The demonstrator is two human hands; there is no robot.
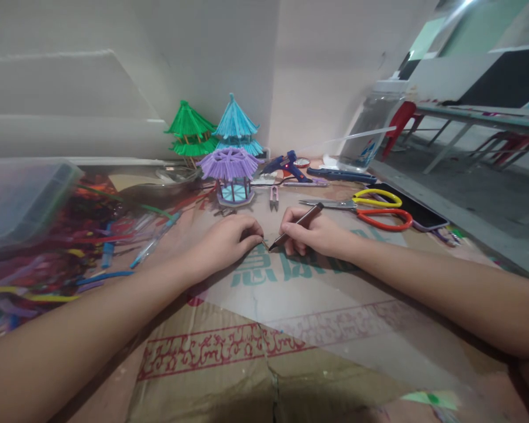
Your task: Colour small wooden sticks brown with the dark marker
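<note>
My right hand (pixel 306 232) is closed round a dark brown marker pen (pixel 306 218), whose tip points down and left. Between the thumb and finger of my left hand (pixel 233 238) is a short, thin brown stick (pixel 265 243), its free end close to the pen tip; whether they touch I cannot tell. Both hands rest low over a translucent sheet (pixel 300 302) on printed cardboard (pixel 194 382). Just beyond them stands a small purple-roofed pavilion model (pixel 231 164), with a blue-roofed one (pixel 235 120) and a green-roofed one (pixel 189 123) behind it.
Yellow-and-red-handled scissors (pixel 374 205), a phone (pixel 414 205), small pink snips (pixel 274 198), a glue gun (pixel 288 164) and a utility knife (pixel 341 175) lie beyond my right hand. Coloured craft stems (pixel 110 274) and a plastic box (pixel 26 200) crowd the left. A clear container (pixel 370 126) stands at back right.
</note>
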